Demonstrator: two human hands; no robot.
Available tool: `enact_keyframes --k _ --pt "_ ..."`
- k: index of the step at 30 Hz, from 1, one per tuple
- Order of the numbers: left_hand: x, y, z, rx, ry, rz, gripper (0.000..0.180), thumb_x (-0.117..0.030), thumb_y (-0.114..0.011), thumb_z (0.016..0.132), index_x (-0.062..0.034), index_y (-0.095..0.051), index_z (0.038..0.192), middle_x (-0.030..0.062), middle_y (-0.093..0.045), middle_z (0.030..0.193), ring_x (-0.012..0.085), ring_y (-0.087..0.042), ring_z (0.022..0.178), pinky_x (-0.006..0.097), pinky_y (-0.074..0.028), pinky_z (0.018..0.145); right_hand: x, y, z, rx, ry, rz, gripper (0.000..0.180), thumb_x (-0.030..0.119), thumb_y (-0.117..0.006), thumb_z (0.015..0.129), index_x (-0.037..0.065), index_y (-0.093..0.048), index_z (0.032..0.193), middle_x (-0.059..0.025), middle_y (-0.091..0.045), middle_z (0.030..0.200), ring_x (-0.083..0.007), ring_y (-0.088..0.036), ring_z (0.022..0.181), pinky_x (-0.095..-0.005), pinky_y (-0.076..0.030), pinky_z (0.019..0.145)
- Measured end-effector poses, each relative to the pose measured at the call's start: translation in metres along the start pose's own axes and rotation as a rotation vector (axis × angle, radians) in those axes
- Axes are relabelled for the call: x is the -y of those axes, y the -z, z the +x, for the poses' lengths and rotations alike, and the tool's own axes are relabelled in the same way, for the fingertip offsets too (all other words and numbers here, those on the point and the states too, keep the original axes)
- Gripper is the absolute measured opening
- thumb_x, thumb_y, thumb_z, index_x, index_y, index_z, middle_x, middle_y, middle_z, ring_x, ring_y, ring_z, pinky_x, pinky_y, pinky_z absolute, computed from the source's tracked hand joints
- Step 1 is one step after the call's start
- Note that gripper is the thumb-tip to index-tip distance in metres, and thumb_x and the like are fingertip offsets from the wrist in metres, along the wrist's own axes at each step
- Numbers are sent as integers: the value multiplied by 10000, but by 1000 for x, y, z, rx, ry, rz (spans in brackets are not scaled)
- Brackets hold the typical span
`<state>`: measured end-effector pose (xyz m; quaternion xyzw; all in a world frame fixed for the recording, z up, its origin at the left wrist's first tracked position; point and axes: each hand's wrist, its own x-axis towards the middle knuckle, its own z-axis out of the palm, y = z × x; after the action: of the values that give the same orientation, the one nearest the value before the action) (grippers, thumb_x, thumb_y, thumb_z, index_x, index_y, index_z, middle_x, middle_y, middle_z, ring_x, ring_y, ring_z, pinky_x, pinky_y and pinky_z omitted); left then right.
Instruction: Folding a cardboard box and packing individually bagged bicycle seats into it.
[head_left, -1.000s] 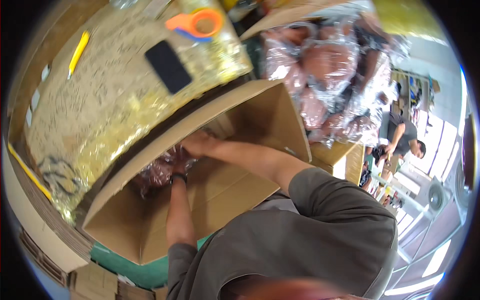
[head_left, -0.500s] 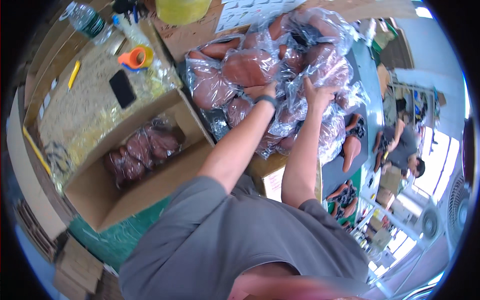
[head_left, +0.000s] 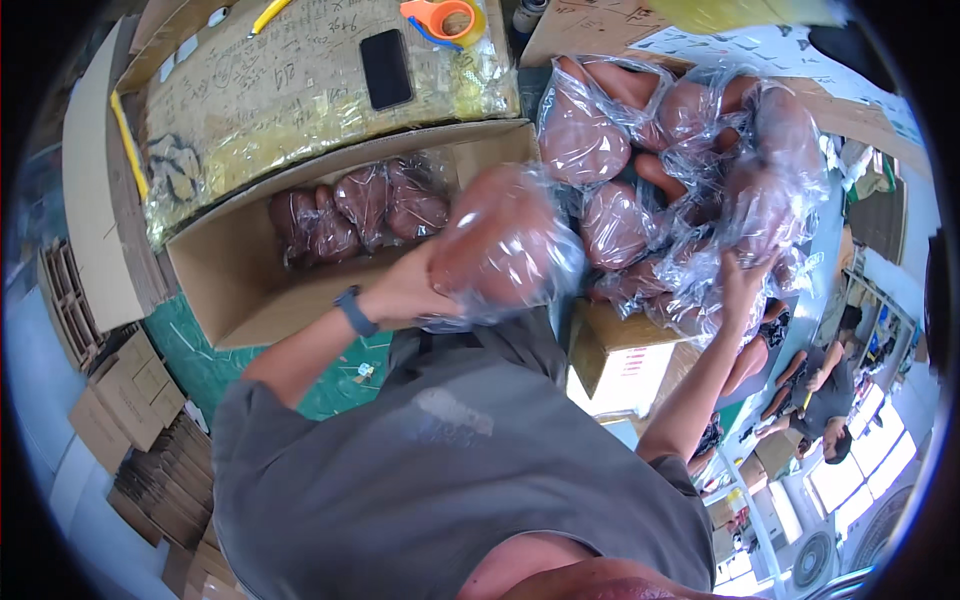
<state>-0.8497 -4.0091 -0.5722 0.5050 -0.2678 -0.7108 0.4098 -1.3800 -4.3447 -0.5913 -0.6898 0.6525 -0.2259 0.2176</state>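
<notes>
My left hand (head_left: 405, 288) grips a brown bicycle saddle (head_left: 495, 240) wrapped in clear plastic. It is raised by the right end of an open cardboard box (head_left: 235, 305) and smeared by motion. Inside the box, several bagged brown saddles (head_left: 365, 205) lie in a row along the far side. My right hand (head_left: 742, 285) is closed around the lower end of another bagged saddle (head_left: 765, 205), which is tilted up at the right of the pile; the plastic partly hides the fingertips. More bagged saddles (head_left: 585, 130) are heaped beyond and between my hands.
Behind the open box stands a taped carton (head_left: 300, 90) carrying a phone (head_left: 386, 70), an orange tape dispenser (head_left: 440, 18) and a yellow cutter (head_left: 268, 17). A smaller carton (head_left: 610, 340) sits below the pile. Flattened cardboard (head_left: 165, 480) is stacked at left; another person (head_left: 825, 390) works far right.
My left hand has come left from the pile with a bagged saddle toward the box. My right hand stays at the pile, where the saddle it holds is now tilted up. The view has swung left.
</notes>
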Motion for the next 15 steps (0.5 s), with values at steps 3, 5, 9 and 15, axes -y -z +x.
enact_keyframes --k 3,5,9,15 --pt "126 75 43 -200 461 -58 498 -152 -906 856 -52 -711 1303 70 -759 1198 198 -723 1064 429 -608 869 42 -49 -51 50 36 -246 1189 241 -884 909 60 -118 1800 -425 -501 1594 -516 -560 1464 -500 -449 1214" --pt "221 97 110 -338 649 -95 182 -210 -895 886 -114 -749 937 48 -745 913 187 -701 780 422 -578 614 54 -74 -86 8 -14 -366 1125 285 -865 949 84 -157 1800 -425 -528 1545 -568 -561 1416 -534 -464 1188" --pt "415 153 265 -727 597 368 269 -311 -855 944 -102 -702 1014 111 -733 906 244 -707 756 439 -589 643 139 -102 -176 -16 30 -444 973 296 -835 973 40 -309 1751 -370 -525 1556 -536 -492 1462 -595 -399 1230" --pt "476 135 357 -71 235 1270 414 -344 -813 961 -54 -716 1241 215 -782 1108 334 -777 957 500 -623 786 97 9 -614 -138 -560 -845 690 144 -829 937 21 -540 1552 -247 -627 1462 -460 -590 1354 -551 -444 1192"
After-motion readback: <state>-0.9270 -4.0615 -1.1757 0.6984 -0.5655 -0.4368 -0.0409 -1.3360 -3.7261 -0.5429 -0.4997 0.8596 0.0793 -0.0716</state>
